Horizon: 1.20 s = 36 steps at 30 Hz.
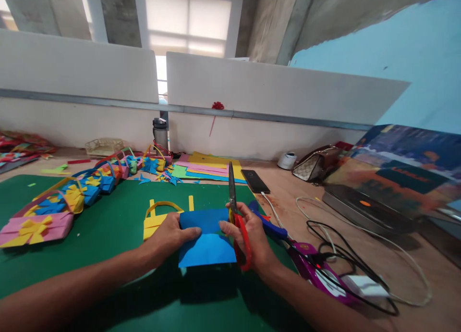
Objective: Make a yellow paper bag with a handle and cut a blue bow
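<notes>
A sheet of blue paper (207, 250) with a crease across it is held up in front of me over the green mat (126, 212). Its left edge is pinched by my left hand (176, 233), thumb on top. My right hand (250, 231) grips red-handled scissors (245, 245), blades pointing away from me, and its thumb also presses on the paper's right edge. Whether the blades are parted is hard to see. Just behind my left hand lies a yellow paper bag (151, 226) with a looped handle, partly hidden by the hand and the blue paper.
Several finished paper baskets (74, 197) with bows line the left side. Coloured sheets (212, 168), a phone (255, 180) and a bottle (160, 134) stand toward the back. To the right are a blue-handled tool (270, 226), a purple power strip (324, 274) and tangled cables (345, 240).
</notes>
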Motion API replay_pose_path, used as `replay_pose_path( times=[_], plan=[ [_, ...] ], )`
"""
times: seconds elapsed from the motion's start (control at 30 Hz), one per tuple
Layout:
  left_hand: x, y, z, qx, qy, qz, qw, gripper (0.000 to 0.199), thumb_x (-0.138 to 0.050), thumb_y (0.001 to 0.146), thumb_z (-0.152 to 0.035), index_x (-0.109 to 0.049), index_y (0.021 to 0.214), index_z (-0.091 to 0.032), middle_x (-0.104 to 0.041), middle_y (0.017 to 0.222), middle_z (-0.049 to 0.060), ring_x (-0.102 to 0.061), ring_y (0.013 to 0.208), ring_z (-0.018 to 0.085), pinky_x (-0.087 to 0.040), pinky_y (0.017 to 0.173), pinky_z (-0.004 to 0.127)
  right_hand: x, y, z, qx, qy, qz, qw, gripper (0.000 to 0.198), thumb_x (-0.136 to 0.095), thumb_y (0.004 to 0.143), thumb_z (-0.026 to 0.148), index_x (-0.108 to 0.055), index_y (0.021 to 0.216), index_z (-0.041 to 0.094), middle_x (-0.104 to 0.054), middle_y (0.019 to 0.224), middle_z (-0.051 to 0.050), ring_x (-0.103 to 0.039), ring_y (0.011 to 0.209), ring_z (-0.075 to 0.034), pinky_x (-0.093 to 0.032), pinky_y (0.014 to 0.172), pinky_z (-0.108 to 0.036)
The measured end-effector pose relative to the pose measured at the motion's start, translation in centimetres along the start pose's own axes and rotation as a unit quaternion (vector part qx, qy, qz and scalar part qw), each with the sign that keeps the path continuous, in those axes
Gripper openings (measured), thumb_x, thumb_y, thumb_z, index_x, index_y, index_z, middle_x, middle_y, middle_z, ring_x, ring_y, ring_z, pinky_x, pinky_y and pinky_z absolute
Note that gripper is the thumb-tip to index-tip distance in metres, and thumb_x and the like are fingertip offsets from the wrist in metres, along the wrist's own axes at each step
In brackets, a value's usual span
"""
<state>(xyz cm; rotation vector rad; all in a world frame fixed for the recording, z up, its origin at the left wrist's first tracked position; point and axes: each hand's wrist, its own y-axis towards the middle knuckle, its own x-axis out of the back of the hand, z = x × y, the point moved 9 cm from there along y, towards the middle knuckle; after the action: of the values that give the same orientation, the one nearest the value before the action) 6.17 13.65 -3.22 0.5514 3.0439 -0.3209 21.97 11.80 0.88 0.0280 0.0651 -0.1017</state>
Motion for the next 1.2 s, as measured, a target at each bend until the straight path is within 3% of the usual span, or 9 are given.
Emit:
replay_pose_path(
  times=[0.17, 0.33, 0.43, 0.57, 0.87, 1.03, 1.2],
  plan=[
    [-1.1, -0.6, 0.2, 0.008, -0.067, 0.038, 0.997, 0.031, -0.077, 0.058, -0.029, -0.067, 0.082, -0.013, -0.071, 0.075, 0.005, -0.065, 0.066, 0.021, -0.051, 0.066, 0.032, -0.6, -0.1, 0.1, -0.004, 0.035, -0.002, 0.999, 0.048, -0.076, 0.056, 0.025, -0.048, 0.095, 0.023, -0.049, 0.055, 0.010, -0.051, 0.047, -0.011, -0.039, 0.043, -0.022],
    [-0.9, -0.2, 1.7, 0.025, -0.128, 0.023, 0.991, 0.034, -0.079, 0.057, -0.029, -0.069, 0.083, -0.010, -0.071, 0.073, 0.008, -0.064, 0.062, 0.018, -0.050, 0.059, 0.028, -0.5, -0.1, 0.0, 0.012, 0.056, -0.027, 0.998, 0.050, -0.075, 0.056, 0.027, -0.046, 0.097, 0.023, -0.052, 0.056, 0.009, -0.052, 0.046, -0.012, -0.038, 0.042, -0.021],
    [-1.1, -0.1, 1.6, 0.011, -0.152, 0.033, 0.988, 0.041, -0.081, 0.057, -0.033, -0.069, 0.086, -0.008, -0.073, 0.077, 0.011, -0.066, 0.067, 0.020, -0.052, 0.066, 0.030, -0.9, -0.1, -0.4, 0.005, 0.061, -0.018, 0.998, 0.052, -0.076, 0.055, 0.026, -0.045, 0.096, 0.023, -0.051, 0.054, 0.010, -0.050, 0.046, -0.011, -0.040, 0.046, -0.022],
    [-1.2, -0.2, 1.4, 0.010, -0.162, 0.028, 0.986, 0.045, -0.082, 0.056, -0.035, -0.069, 0.090, -0.009, -0.073, 0.081, 0.012, -0.068, 0.072, 0.024, -0.053, 0.072, 0.035, -1.0, -0.2, -0.5, 0.016, 0.052, -0.019, 0.998, 0.050, -0.077, 0.054, 0.023, -0.048, 0.094, 0.022, -0.051, 0.056, 0.010, -0.051, 0.050, -0.011, -0.047, 0.058, -0.027],
    [-1.1, -0.4, 1.7, 0.017, -0.147, 0.029, 0.989, 0.045, -0.082, 0.055, -0.034, -0.066, 0.088, -0.008, -0.073, 0.080, 0.013, -0.068, 0.070, 0.026, -0.054, 0.073, 0.041, 0.2, 0.0, -0.7, 0.019, 0.066, -0.039, 0.997, 0.043, -0.076, 0.055, 0.021, -0.052, 0.091, 0.022, -0.053, 0.067, 0.007, -0.050, 0.054, -0.010, -0.043, 0.056, -0.025],
    [-1.7, -0.7, 1.7, 0.013, -0.139, 0.073, 0.987, 0.046, -0.079, 0.060, -0.032, -0.066, 0.097, -0.008, -0.073, 0.086, 0.013, -0.068, 0.075, 0.026, -0.053, 0.077, 0.042, 0.4, 0.3, -0.9, 0.020, 0.076, -0.030, 0.996, 0.043, -0.076, 0.056, 0.021, -0.051, 0.090, 0.022, -0.055, 0.065, 0.007, -0.050, 0.052, -0.009, -0.038, 0.050, -0.022],
    [-1.5, -0.8, 2.2, 0.027, -0.139, 0.074, 0.987, 0.049, -0.079, 0.060, -0.033, -0.065, 0.100, -0.008, -0.073, 0.086, 0.013, -0.068, 0.077, 0.028, -0.053, 0.076, 0.042, 0.6, 0.4, -0.9, 0.023, 0.073, -0.025, 0.997, 0.042, -0.076, 0.057, 0.021, -0.051, 0.091, 0.021, -0.057, 0.064, 0.007, -0.052, 0.053, -0.009, -0.042, 0.055, -0.024]
  ],
)
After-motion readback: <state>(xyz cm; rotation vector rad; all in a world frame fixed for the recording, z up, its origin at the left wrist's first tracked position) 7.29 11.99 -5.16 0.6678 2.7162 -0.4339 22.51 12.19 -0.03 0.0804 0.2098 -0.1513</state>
